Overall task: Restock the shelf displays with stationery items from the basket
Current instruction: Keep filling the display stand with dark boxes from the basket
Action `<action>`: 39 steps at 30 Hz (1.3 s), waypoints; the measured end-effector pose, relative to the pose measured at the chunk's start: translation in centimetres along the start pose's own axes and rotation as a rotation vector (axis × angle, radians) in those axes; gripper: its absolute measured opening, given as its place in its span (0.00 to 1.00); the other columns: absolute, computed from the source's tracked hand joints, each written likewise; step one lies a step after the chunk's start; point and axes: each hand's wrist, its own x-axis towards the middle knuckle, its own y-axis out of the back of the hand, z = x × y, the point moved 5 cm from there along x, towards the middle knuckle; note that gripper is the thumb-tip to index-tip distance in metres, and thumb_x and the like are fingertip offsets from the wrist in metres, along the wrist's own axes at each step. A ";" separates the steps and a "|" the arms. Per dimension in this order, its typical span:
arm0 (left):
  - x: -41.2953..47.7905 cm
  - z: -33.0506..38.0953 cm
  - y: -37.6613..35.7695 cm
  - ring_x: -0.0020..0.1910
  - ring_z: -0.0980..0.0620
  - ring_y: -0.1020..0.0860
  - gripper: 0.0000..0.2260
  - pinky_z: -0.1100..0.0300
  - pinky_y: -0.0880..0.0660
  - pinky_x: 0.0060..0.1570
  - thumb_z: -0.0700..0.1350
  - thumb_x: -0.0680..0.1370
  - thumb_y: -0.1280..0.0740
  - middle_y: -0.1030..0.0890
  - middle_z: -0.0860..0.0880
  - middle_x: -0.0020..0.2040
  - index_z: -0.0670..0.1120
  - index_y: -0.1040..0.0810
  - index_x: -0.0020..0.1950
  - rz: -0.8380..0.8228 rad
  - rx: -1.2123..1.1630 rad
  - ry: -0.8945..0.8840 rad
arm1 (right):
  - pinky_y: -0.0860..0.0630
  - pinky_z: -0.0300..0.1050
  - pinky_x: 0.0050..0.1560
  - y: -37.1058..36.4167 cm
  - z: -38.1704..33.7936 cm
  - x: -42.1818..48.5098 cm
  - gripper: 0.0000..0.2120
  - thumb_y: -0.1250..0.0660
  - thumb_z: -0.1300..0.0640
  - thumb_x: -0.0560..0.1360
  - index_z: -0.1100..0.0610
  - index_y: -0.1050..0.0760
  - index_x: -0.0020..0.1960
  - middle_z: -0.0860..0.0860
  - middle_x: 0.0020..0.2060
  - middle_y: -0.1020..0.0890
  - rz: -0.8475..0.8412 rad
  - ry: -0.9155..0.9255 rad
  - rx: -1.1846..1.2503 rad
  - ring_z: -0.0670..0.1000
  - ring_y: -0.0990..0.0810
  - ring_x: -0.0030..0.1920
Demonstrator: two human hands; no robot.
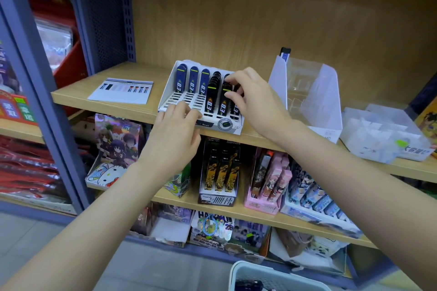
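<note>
A white slotted display tray [166, 98] sits on the upper wooden shelf [71, 94]. It holds three blue pen packs [194, 79] at its back left and rows of black pen packs [211, 98] on the right. My right hand [254, 99] reaches over the tray's right side, with fingers curled round a black pack in the right-hand rows. My left hand [176, 134] rests with relaxed fingers on the tray's front left edge. The white basket [238, 271] shows at the bottom edge, with dark items inside.
A printed leaflet [120, 90] lies left of the tray. A clear plastic display stand [307, 92] and a clear box [383, 134] stand to the right. Lower shelves are packed with boxed stationery displays [218, 172]. A grey shelf upright [42, 92] stands at the left.
</note>
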 end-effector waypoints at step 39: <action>-29.9 10.0 -32.7 0.56 0.50 0.24 0.23 0.65 0.32 0.52 0.36 0.80 0.42 0.26 0.48 0.63 0.47 0.42 0.74 -0.754 -0.635 0.784 | 0.31 0.42 0.61 -25.0 12.6 -50.7 0.23 0.30 0.56 0.74 0.53 0.33 0.67 0.49 0.64 0.33 -1.072 -0.580 0.351 0.51 0.31 0.65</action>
